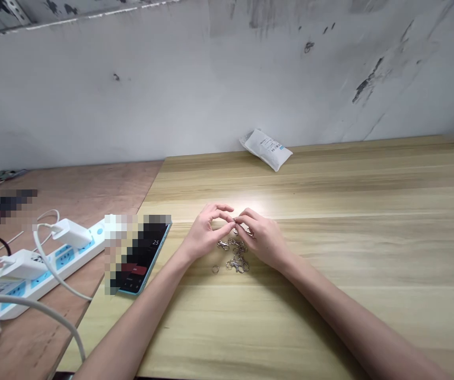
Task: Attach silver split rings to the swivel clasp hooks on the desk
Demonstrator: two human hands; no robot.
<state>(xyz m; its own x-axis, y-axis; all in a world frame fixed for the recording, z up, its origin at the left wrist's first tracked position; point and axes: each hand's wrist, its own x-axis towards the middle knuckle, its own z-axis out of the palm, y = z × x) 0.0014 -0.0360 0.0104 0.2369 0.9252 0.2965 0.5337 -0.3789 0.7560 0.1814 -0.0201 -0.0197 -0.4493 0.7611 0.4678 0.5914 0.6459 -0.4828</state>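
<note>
My left hand (208, 232) and my right hand (265, 238) meet at the fingertips over the table. Thumb and forefinger of each pinch a small metal piece (234, 220), too tiny and too covered by the fingers to tell whether it is a ring or a clasp. Just below the hands lies a loose pile of silver lobster clasps (238, 263) with rings on them. Another lobster clasp (223, 245) rests by my left thumb. A single split ring (215, 269) lies apart, to the left of the pile. My right fingers partly cover the pile's upper end.
A white plastic packet (268, 149) with a label lies at the back by the wall. Left of my forearm is a phone (142, 258) with its screen lit. Beyond it, a white power strip (64, 258) with chargers and cables (48, 312) sits on a reddish-brown table (120, 182).
</note>
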